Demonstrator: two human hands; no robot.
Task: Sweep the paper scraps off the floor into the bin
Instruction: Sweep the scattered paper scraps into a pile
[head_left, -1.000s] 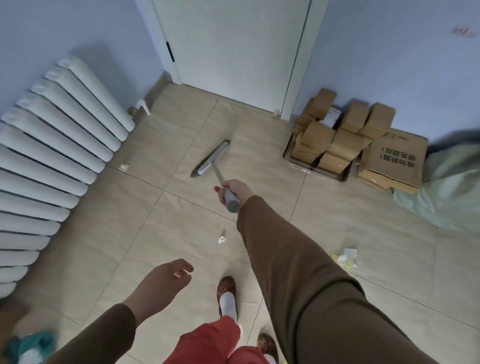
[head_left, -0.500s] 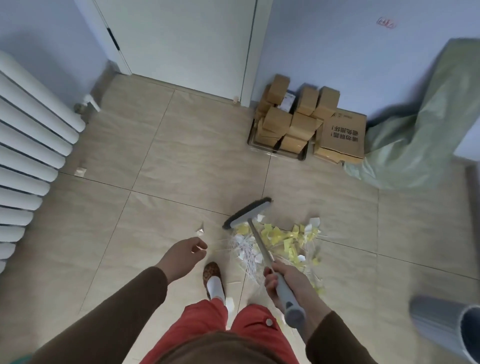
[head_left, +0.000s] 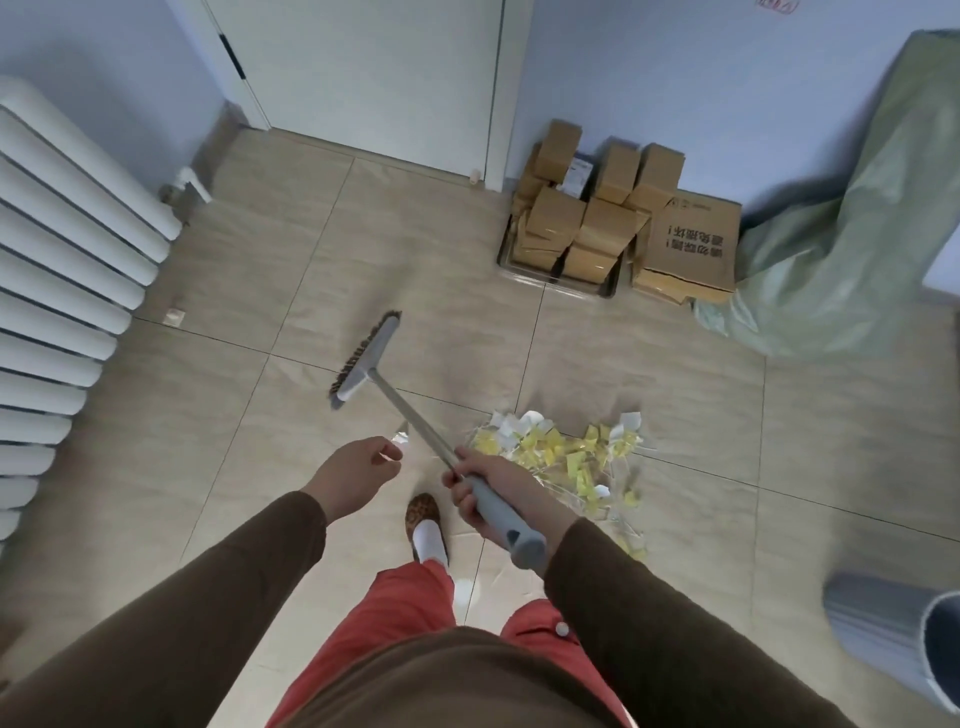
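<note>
paper scraps (head_left: 563, 457) | heaped just beyond right hand (head_left: 498, 493) | gripping broom (head_left: 395, 384)

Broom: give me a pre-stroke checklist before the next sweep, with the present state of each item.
1. Right hand gripping the broom handle: ok.
2. Left hand off the handle and clear of the stroke: ok.
3. Broom head behind the paper scraps: not ok, it is to the left of the pile and beyond it.
4. Stray scrap near the left hand gathered into the pile: not ok.
5. Bin in view to the right: ok.
6. Bristles touching the floor: cannot tell.
</note>
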